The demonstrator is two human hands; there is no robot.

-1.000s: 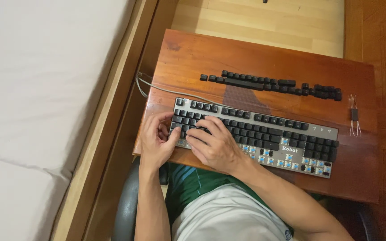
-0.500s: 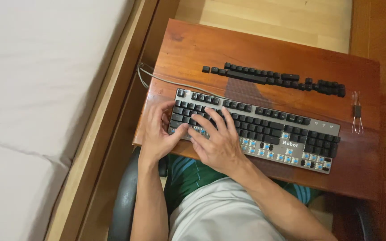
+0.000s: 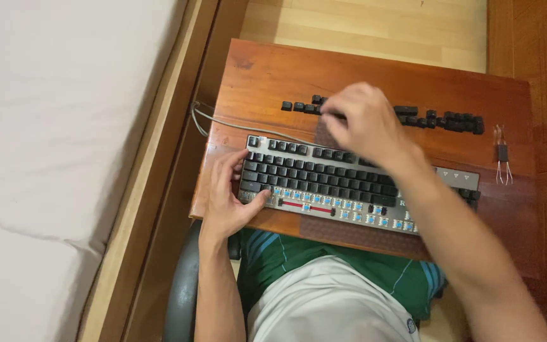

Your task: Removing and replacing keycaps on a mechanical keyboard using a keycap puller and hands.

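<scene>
Our right hand [image 3: 365, 123] reaches over the keycap row [image 3: 438, 118], fingers curled (pinch not visible). Our left hand [image 3: 226, 196] grips the keyboard [image 3: 324, 177] edge, thumb on it. Keyboard lies mid-table [image 3: 254, 76]; puller [image 3: 503, 161] at right.

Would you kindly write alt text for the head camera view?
A seated person's right hand reaches over a row of loose black keycaps while the left hand grips the keyboard, partly stripped to blue switches, on a wooden table.
</scene>
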